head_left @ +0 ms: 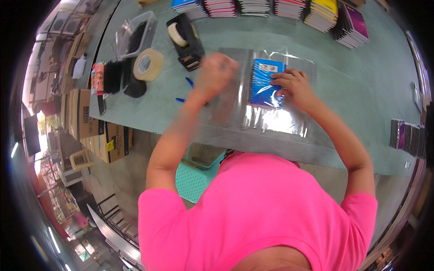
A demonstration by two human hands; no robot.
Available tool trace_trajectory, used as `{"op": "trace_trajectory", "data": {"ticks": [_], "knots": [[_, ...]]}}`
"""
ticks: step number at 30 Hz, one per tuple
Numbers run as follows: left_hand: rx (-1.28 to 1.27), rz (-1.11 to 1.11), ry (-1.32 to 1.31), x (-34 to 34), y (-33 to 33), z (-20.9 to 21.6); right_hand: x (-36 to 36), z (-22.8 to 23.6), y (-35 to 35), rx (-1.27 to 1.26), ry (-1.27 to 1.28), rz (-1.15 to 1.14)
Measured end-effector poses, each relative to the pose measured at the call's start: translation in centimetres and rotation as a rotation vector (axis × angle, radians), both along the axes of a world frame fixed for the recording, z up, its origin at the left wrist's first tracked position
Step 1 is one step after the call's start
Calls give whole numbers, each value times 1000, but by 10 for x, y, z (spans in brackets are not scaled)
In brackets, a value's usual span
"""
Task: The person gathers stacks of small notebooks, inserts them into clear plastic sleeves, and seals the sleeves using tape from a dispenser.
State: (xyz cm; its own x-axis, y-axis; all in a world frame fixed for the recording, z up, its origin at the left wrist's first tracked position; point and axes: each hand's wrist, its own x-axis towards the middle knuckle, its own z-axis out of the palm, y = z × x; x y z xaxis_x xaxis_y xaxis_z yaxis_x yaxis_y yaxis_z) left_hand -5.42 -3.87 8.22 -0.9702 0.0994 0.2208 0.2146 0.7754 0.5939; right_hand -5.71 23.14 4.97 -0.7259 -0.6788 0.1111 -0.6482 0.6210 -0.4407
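Observation:
A blue spiral notebook [261, 83] lies on a sheet of clear plastic film [275, 121] near the table's front edge, with shiny film over its cover. My right hand [294, 89] rests on the notebook's right side, its fingers spread over the cover. To the left, my left hand [218, 73] hovers beside the black tape dispenser [193, 47]. Motion smears its fingers, so what they hold, if anything, cannot be made out. Two blue pens [190, 82] lie by my left forearm, partly covered by it.
Stacks of notebooks [257, 8] line the table's far side, with purple ones [357, 22] at the right. Leftward are a tape roll [148, 64], a clear plastic box [140, 34] and a black brush [113, 77]. Cardboard boxes [113, 142] stand below the left edge.

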Motion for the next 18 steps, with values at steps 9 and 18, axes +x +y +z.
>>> {"op": "trace_trajectory", "data": {"ticks": [9,18], "knots": [[339,609,-22,-41,-122,-43,-5,9,-43,97,-30,-238],[666,525,-418,6,-109,-67,18,4,-32,168,80,-352]]}}
